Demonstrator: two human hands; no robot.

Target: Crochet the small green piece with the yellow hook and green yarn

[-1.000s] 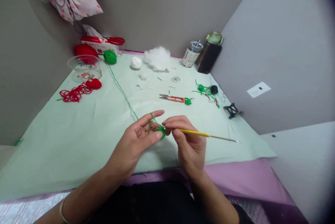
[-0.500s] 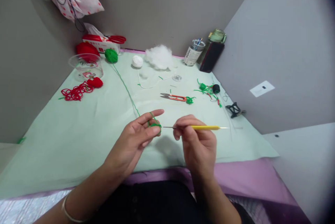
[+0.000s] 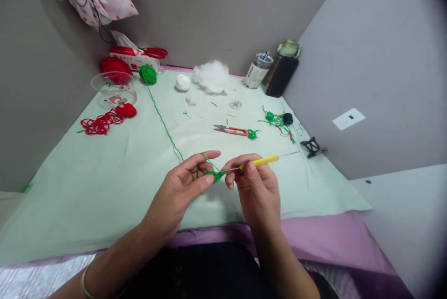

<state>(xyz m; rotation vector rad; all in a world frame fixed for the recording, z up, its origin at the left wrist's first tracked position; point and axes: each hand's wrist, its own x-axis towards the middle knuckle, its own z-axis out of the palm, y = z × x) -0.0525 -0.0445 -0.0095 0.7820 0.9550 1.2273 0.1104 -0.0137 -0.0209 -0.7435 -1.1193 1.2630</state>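
Observation:
My left hand [image 3: 185,182] pinches a small green crochet piece [image 3: 216,176] between thumb and fingers, its index finger stretched out with green yarn looped over it. From there the strand [image 3: 164,124] runs back across the cloth to a green yarn ball [image 3: 148,75]. My right hand [image 3: 256,185] is closed around a crochet hook with a yellow handle [image 3: 267,160]. The hook's thin metal shaft reaches the edge of the green piece; whether its tip sits inside a stitch is too small to tell.
Orange thread snips [image 3: 232,130] lie beyond my hands. Farther back are white stuffing [image 3: 212,77], a white yarn ball [image 3: 182,82] and a clear plastic tub [image 3: 115,89]. Red yarn [image 3: 99,124] lies left; green scraps [image 3: 274,117] and a black clip [image 3: 313,147] lie right.
My right hand has moved slightly left, bringing the hook to the green piece, and the hook now tilts upward at its handle end. More of the green piece shows past my left fingertips.

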